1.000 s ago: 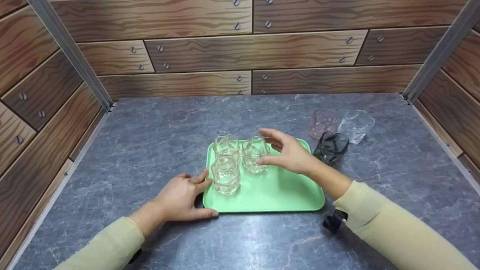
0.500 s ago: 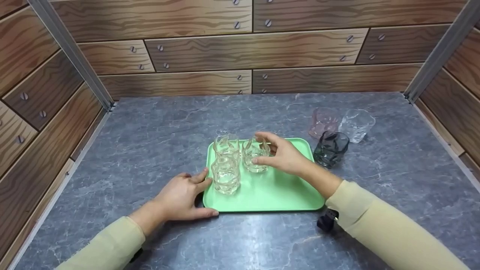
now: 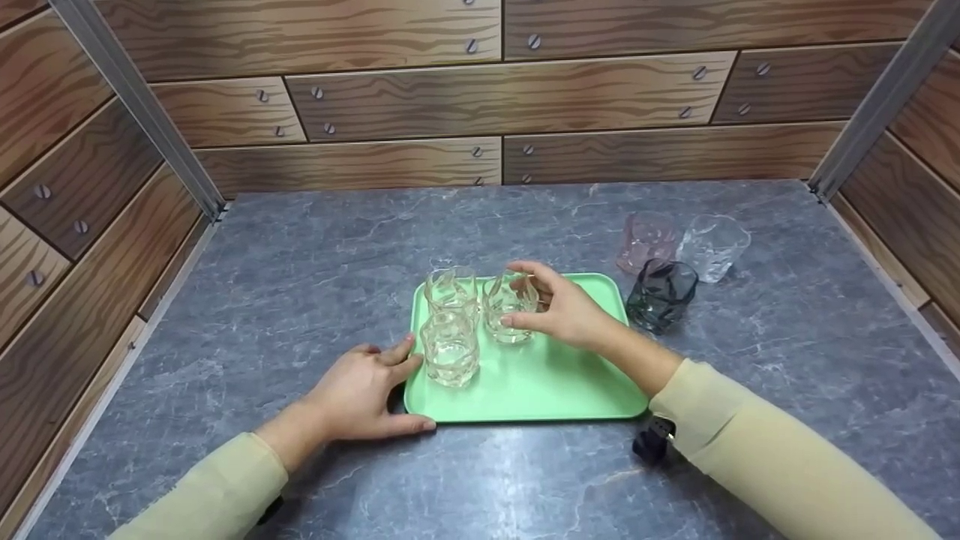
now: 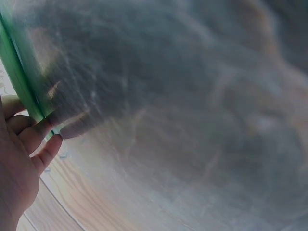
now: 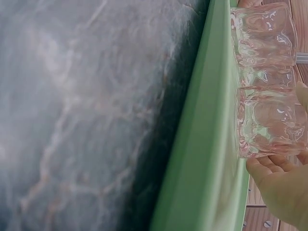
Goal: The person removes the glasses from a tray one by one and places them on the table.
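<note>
In the head view, three clear wavy glasses stand upright on a light green tray. My right hand grips the right-hand glass, thumb on its near side and forefinger behind it. Beside it are the back-left glass and the front-left glass, which overlaps it in view. My left hand rests against the tray's left edge, fingers mostly straight, thumb at the front corner. The left wrist view has these fingers at the tray's rim. In the right wrist view, fingers lie round the glass.
Right of the tray stands a dark grey glass. Behind it are a pink glass and another clear glass. Wood-patterned walls enclose the grey marbled tabletop at the back and sides.
My right hand has moved slightly left and closed its thumb and fingers round the right-hand glass. The glasses, the tray and my left hand have stayed in place.
</note>
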